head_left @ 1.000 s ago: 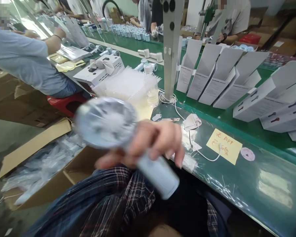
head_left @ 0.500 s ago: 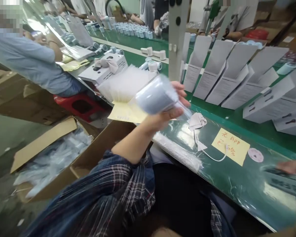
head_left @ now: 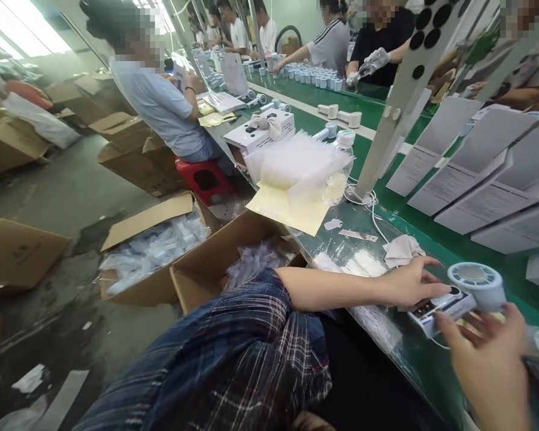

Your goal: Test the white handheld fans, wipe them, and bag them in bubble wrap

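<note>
A small white box [head_left: 440,312] with dark printed marks lies at the right of the green bench. Beside its far right end stands a light-blue cylindrical device [head_left: 476,282] with a slotted ring around its grey round top. My left hand [head_left: 411,286] reaches in from the left with fingers apart, its fingertips on or just over the box. From the near right comes my right hand [head_left: 491,353], fingers spread, thumb close to the box's near side and the other fingers by the device's base. Whether those fingers touch the device I cannot tell.
White open-flapped cartons [head_left: 476,188] line the bench's far side by a metal post [head_left: 397,102]. To the left are a bottle [head_left: 339,173], plastic sleeves [head_left: 296,157], a yellow sheet [head_left: 291,206] and a cloth [head_left: 403,250]. A cardboard box [head_left: 233,251] holds clear bags. A co-worker [head_left: 157,108] sits beyond.
The bagged light-blue device that my left hand held up is no longer in it. Both hands are now close together around the white box, and the view has swung left.
</note>
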Demonstrator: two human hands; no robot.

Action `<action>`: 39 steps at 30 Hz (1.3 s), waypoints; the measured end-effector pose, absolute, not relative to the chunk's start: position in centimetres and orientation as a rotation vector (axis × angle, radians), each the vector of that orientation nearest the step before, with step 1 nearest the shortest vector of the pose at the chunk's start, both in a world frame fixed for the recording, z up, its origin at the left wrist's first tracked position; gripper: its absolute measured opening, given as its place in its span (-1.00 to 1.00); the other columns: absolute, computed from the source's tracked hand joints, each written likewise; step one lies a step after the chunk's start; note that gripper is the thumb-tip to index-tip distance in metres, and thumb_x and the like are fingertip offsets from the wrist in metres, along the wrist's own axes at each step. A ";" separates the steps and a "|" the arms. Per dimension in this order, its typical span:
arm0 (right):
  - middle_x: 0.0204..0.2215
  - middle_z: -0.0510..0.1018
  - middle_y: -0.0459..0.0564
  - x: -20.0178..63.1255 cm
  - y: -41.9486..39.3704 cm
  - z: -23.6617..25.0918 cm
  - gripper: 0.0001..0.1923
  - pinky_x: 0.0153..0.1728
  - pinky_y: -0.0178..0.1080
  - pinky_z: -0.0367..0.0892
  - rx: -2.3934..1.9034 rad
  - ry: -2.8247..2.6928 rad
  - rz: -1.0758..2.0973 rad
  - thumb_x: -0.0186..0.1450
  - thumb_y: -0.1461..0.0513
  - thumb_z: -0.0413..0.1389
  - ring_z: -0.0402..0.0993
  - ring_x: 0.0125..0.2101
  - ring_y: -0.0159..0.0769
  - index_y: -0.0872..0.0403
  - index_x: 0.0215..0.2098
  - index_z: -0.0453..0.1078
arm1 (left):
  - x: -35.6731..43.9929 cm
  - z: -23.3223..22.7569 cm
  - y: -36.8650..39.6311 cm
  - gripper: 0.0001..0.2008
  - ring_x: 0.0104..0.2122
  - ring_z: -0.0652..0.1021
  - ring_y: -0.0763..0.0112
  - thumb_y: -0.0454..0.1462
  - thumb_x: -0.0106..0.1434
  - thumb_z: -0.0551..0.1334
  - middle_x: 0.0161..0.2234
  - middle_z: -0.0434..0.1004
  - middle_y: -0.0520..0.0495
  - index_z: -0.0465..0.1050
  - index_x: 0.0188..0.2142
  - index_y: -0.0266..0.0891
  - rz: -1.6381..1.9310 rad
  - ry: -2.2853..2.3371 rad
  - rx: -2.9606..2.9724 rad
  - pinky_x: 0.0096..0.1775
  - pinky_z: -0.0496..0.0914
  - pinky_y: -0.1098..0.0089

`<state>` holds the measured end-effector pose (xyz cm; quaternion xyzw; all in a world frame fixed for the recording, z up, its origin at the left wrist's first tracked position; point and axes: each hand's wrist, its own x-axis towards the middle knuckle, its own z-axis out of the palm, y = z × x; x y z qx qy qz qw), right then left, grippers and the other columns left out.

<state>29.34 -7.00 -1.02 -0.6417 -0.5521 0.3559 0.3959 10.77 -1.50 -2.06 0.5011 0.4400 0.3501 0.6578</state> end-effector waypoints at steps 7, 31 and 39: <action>0.06 0.63 0.21 25.5 -6.2 -2.3 0.58 0.01 0.21 0.65 -1.441 -1.009 1.335 -0.06 -0.09 0.58 0.65 0.09 0.18 -0.07 0.69 -0.21 | 0.8 1.5 -5.3 -0.71 0.40 0.47 0.19 -0.17 0.55 0.22 0.35 0.54 -0.16 0.57 0.16 -0.16 0.811 0.999 1.965 0.45 0.33 0.13; -0.20 0.62 0.01 28.2 -10.8 1.0 -0.08 -0.56 -0.27 0.21 -1.430 -1.068 1.372 0.20 -0.10 0.40 0.41 -0.50 -0.28 -0.05 0.40 0.22 | 0.7 4.5 -1.7 -0.75 -0.18 0.62 0.32 -0.16 0.58 0.21 -0.22 0.66 -0.09 0.52 -0.23 -0.21 0.951 1.506 2.176 -0.07 0.48 0.32; -0.06 0.73 0.19 29.1 -12.1 -0.3 -0.25 0.03 0.12 0.53 -1.730 -1.446 0.777 0.29 -0.22 0.25 0.67 -0.16 0.06 0.06 0.26 0.50 | 8.7 -0.1 -0.7 -0.79 0.01 0.68 0.05 -0.29 0.47 0.23 0.02 0.71 -0.24 0.54 0.05 -0.24 0.299 1.288 2.044 0.04 0.52 0.19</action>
